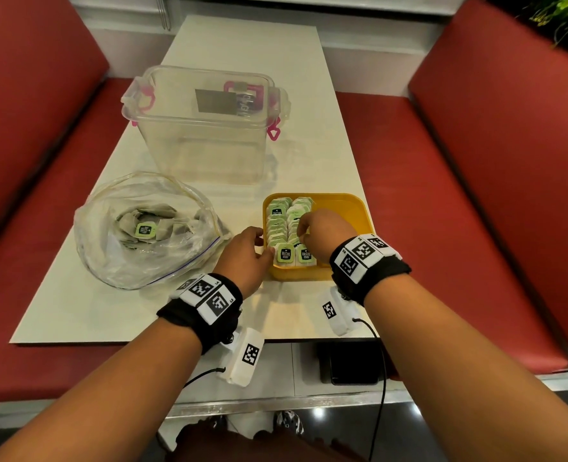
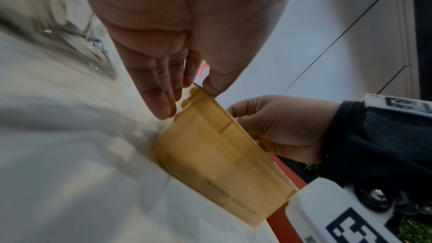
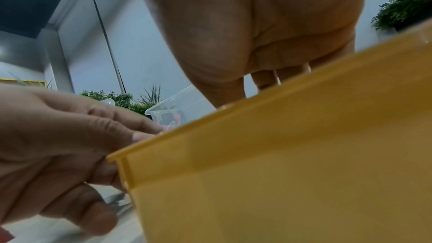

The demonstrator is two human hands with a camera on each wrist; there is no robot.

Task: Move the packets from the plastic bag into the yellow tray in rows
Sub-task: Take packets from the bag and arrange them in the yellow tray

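Observation:
The yellow tray sits on the white table, its left part filled with two rows of green-and-white packets. My left hand holds the tray's left wall, straight fingers outside and thumb on the rim. In the left wrist view that hand meets the tray at its corner. My right hand hangs over the tray with fingers curled down, pinching a packet in the right row; its fingertips are hidden. The clear plastic bag lies left of the tray with more packets inside.
A large clear lidded container with pink clips stands behind the bag and tray. Red bench seats flank the table. The tray's right half is bare yellow. The table's near edge runs just below my wrists.

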